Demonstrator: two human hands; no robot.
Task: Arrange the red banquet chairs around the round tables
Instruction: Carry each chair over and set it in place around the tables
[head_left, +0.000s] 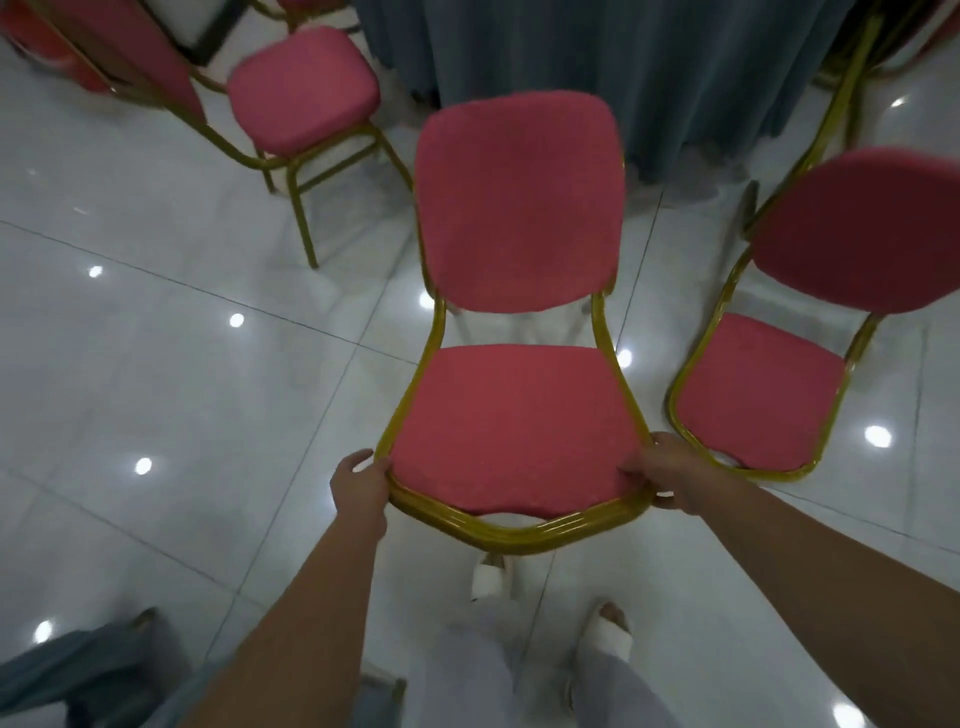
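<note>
I see the chair (519, 415) between my hands: matt red cloth, shiny gold metal frame; beyond, grey pleated tablecloth (649, 67); glossy tiled floor (182, 364).

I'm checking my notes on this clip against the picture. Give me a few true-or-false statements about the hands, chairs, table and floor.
1. The left hand and right hand both grip the front corners of the middle chair. True.
2. That chair's backrest is on the person's side. False: the backrest is on the far side, toward the table, and the seat front faces the person.
3. The table's cloth is red. False: it is grey-blue.
4. A second chair stands right of the held one. True.
5. The floor is carpeted. False: the floor is glossy tile.
</note>
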